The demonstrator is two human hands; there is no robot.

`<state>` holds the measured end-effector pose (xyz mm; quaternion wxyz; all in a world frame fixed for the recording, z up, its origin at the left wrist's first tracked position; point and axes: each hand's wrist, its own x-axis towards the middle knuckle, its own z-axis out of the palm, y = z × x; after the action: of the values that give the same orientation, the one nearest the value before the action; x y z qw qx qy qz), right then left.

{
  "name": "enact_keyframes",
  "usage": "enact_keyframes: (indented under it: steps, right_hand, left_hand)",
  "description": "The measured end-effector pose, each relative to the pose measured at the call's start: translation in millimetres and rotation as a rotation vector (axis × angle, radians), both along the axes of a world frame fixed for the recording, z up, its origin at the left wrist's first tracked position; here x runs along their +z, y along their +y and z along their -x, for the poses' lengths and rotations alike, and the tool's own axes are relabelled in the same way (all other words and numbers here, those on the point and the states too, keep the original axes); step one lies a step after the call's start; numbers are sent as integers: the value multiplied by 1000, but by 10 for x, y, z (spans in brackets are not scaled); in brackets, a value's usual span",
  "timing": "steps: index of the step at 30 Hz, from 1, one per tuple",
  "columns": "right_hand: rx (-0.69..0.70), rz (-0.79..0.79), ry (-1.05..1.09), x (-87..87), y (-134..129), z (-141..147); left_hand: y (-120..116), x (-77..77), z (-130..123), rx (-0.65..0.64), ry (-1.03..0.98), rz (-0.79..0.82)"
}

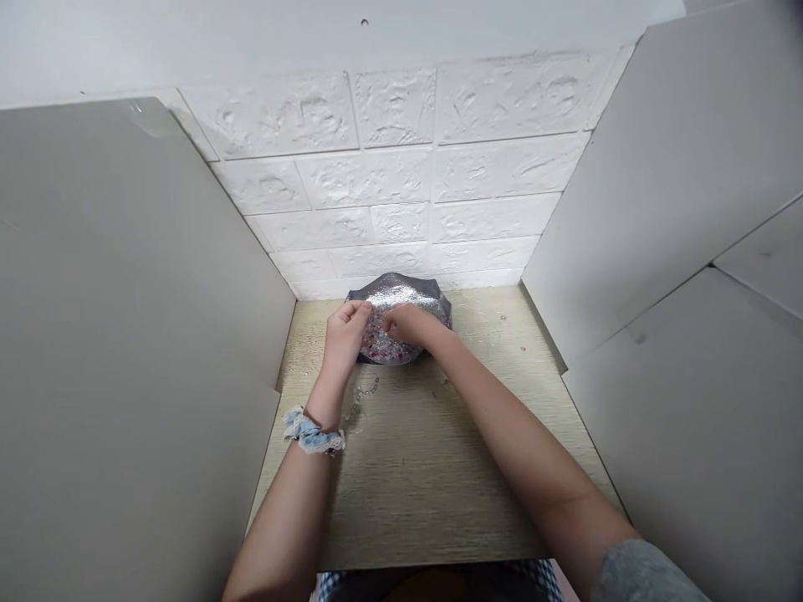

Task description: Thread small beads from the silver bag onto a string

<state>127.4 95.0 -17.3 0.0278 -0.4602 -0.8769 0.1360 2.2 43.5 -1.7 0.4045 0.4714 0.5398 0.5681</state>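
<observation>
A grey plastic bag lies spread at the back of the table, with many small clear, white and red beads on it. My left hand is at the bag's left edge, thumb and forefinger pinched together; what they hold is too small to make out. My right hand is over the beads with its fingers curled in and pointing down, and its fingertips are partly hidden. A short strand of clear beads lies on the table below my left hand. Whether it connects to that hand, I cannot tell.
The wooden tabletop is hemmed in by a grey panel on the left and another panel on the right. A white brick-patterned wall stands behind. A few loose beads lie right of the bag.
</observation>
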Motion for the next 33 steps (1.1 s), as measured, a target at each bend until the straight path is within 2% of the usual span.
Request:
enact_keyframes:
  steps: [6,9,14,21,33]
  right_hand:
    - [30,58,-14,-82,3,75]
    - [23,62,-9,-92,-13,65]
    - [-66,15,54,-67,-12,3]
    - [-43,115,-49,24,-13,-51]
    - [-24,146,-117,6,-13,-45]
  left_hand:
    - [-110,-83,7,6,-105,5]
    - [-136,-94,6,-3,-50,-8]
    - [-149,-105,7,0,23,-29]
    - [-147,-136,-1,24,65,-43]
    - [-157,-117,17,13,69,-52]
